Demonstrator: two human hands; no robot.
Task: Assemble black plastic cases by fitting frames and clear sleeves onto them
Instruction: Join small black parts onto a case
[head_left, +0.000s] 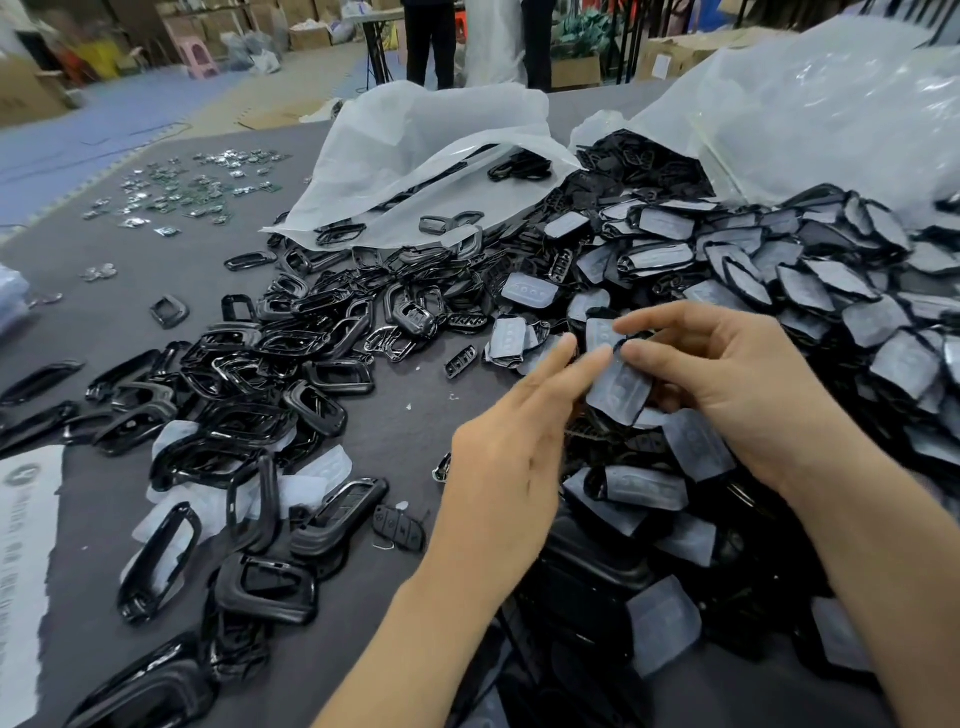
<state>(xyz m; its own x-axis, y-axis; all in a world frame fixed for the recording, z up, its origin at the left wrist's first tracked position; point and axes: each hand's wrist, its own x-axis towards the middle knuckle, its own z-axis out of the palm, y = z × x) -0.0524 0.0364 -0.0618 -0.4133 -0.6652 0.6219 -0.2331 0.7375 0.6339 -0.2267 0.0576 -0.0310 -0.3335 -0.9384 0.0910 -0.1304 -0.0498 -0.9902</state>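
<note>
**A:** What lies out past the left hand (509, 452)?

**B:** A loose heap of black frames (249, 415) on the grey table (405, 447). It spreads to that hand's outer side and beyond it, toward an open plastic bag (426, 150).

**A:** And the hand itself?

**B:** Its fingers are straight, the tips touching the edge of a clear sleeve (618, 389) held up between both hands.

**A:** Which hand grips it?

**B:** The right hand (727, 384), with thumb and forefinger pinching its upper end. It's too blurred to tell whether a black case sits inside.

**A:** And past the right hand?

**B:** A deep pile of sleeved cases (831, 291), running under the wrist and away to its outer side.
</note>
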